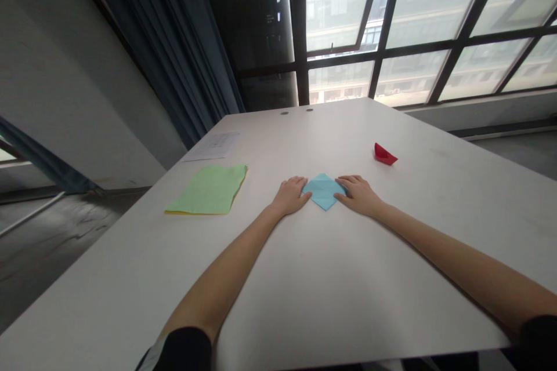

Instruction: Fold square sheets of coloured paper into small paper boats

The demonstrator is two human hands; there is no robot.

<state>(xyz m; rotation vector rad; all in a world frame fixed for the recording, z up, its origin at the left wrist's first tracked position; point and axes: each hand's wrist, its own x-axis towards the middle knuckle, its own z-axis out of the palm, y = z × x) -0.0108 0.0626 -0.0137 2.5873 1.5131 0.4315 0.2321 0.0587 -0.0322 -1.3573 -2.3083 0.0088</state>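
A light blue folded paper [322, 190], diamond-shaped, lies flat on the white table [304, 278]. My left hand [290, 195] rests on its left corner, fingers lying flat on the table and paper. At the paper's right corner is my right hand [358, 193], whose fingers press down on the edge. Neither hand lifts the paper.
A stack of light green and yellow sheets [210, 189] lies to the left. A printed white sheet [213, 145] is farther back left. A small red folded paper boat [383, 154] sits back right. Windows and a dark curtain stand behind the table.
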